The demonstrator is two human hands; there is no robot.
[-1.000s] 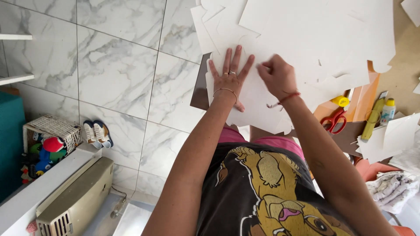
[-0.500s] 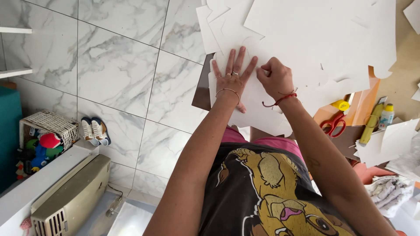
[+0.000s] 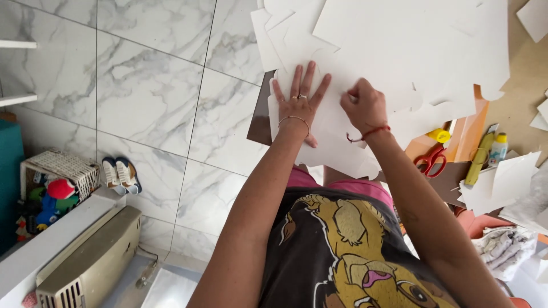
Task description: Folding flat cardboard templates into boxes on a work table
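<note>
A pile of large white card sheets [image 3: 399, 51] lies on the floor in front of me. My left hand [image 3: 298, 105] is pressed flat on the nearest white sheet [image 3: 337, 142], fingers spread, with a ring and a thin bracelet on it. My right hand [image 3: 364, 107], with a red string at the wrist, rests on the same sheet just to the right. Its fingers are curled tight, and whatever may be inside them is hidden. A brown card [image 3: 261, 117] sticks out from under the sheet at the left.
Red-handled scissors [image 3: 429, 159], a yellow-capped glue bottle [image 3: 498, 149], orange card [image 3: 469, 131] and white offcuts [image 3: 505, 182] lie to the right. On the marble-tiled floor [image 3: 142, 85] at the left are small shoes [image 3: 121, 174], a wicker basket of toys [image 3: 57, 174] and a beige heater [image 3: 91, 262].
Both hands stay on the white sheet. My right hand has edged slightly along it, and the view has shifted a little.
</note>
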